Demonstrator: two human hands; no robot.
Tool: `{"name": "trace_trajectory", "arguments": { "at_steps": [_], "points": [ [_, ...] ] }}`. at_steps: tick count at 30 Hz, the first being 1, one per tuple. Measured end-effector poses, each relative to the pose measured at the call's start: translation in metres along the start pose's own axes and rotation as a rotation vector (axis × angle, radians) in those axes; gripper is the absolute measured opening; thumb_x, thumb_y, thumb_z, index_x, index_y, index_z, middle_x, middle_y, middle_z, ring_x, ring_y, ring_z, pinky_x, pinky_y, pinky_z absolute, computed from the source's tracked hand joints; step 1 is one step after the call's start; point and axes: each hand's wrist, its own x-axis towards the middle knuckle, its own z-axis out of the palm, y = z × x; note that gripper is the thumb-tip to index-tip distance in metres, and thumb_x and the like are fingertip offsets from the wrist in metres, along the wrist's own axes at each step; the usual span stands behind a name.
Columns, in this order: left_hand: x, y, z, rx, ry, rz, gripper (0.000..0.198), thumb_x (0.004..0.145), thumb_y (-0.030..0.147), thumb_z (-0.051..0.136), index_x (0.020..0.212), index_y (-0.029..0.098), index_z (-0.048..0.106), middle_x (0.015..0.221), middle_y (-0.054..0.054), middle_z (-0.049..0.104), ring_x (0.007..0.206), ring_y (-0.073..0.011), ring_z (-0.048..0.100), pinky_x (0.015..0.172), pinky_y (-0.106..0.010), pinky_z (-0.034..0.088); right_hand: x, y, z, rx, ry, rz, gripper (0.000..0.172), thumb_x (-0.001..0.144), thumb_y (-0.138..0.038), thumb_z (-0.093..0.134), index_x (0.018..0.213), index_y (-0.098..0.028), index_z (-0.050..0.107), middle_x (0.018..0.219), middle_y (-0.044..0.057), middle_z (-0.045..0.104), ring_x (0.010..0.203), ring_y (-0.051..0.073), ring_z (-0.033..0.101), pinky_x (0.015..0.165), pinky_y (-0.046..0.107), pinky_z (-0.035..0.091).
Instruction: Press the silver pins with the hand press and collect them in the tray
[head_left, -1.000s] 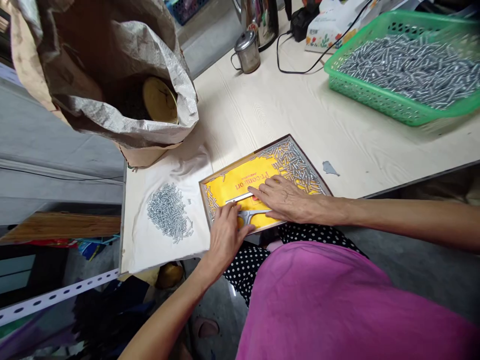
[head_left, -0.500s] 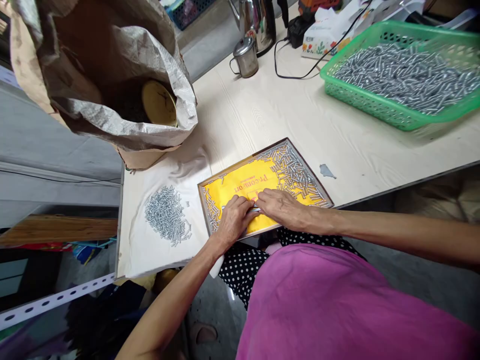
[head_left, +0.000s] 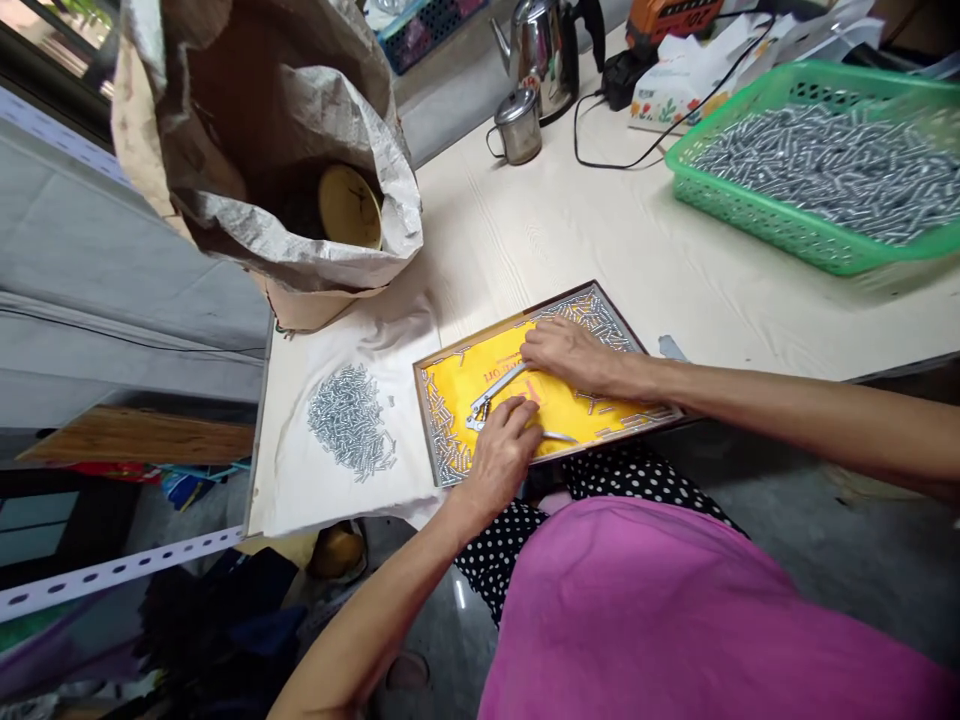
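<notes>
A shallow brown-rimmed tray (head_left: 424,405) with a yellow printed bottom lies at the table's near edge. Several small silver pins (head_left: 592,305) lie along its far and left sides. A V-shaped metal tool (head_left: 491,398) rests on the yellow bottom. My left hand (head_left: 502,455) is curled over the tool near its joint, fingertips pressed on it. My right hand (head_left: 566,352) lies further in, fingers bent down onto the end of the tool's upper arm. A loose heap of the same pins (head_left: 349,420) sits on a white cloth left of the tray.
A big crumpled paper sack (head_left: 300,215) with a yellow cup (head_left: 351,205) inside stands at the back left. At the far right is a green basket (head_left: 750,215) full of pins. A metal mug (head_left: 519,125), a kettle (head_left: 544,45), a black cable and a tissue box (head_left: 675,75) are behind.
My right hand has moved up the tray toward the pins. The tool has swung open into a V, and my left hand has shifted down to its joint.
</notes>
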Motion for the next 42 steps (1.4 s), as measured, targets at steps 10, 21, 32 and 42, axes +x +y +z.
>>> {"name": "trace_trajectory", "arguments": {
  "at_steps": [10, 21, 32, 42],
  "points": [
    [-0.036, -0.017, -0.03, 0.01, 0.236, -0.519, 0.02, 0.099, 0.031, 0.06, 0.09, 0.02, 0.072, 0.093, -0.008, 0.062, 0.093, -0.0229, 0.058, 0.082, -0.037, 0.052, 0.009, 0.015, 0.018, -0.119, 0.097, -0.081, 0.021, 0.098, -0.015, 0.045, 0.098, -0.019, 0.066, 0.093, 0.01, 0.064, 0.093, 0.025, 0.048, 0.077, 0.035, 0.034],
    [-0.048, -0.036, -0.048, 0.252, -0.217, -0.626, 0.003, 0.088, 0.017, 0.066, 0.088, 0.02, 0.067, 0.094, -0.009, 0.064, 0.094, -0.0266, 0.058, 0.078, -0.036, 0.048, 0.008, 0.009, 0.02, -0.075, 0.088, -0.041, 0.024, 0.097, -0.011, 0.041, 0.095, -0.02, 0.063, 0.095, 0.01, 0.062, 0.09, 0.025, 0.046, 0.074, 0.035, 0.035],
    [-0.057, -0.143, -0.077, 0.371, -0.028, -1.013, 0.027, 0.097, 0.034, 0.055, 0.097, 0.015, 0.075, 0.106, -0.016, 0.07, 0.109, -0.0318, 0.058, 0.083, -0.036, 0.043, 0.008, 0.008, 0.025, -0.109, 0.118, -0.043, 0.022, 0.096, -0.009, 0.044, 0.097, -0.018, 0.064, 0.095, 0.011, 0.062, 0.093, 0.026, 0.048, 0.073, 0.035, 0.036],
    [-0.069, -0.153, -0.068, 0.323, -0.042, -0.876, 0.027, 0.093, 0.016, 0.046, 0.089, 0.015, 0.073, 0.101, -0.015, 0.069, 0.106, -0.0274, 0.058, 0.09, -0.036, 0.045, 0.008, 0.009, 0.022, -0.061, 0.097, -0.013, 0.02, 0.093, -0.009, 0.048, 0.095, -0.019, 0.065, 0.095, 0.011, 0.064, 0.093, 0.026, 0.051, 0.076, 0.037, 0.039]
  ]
}}
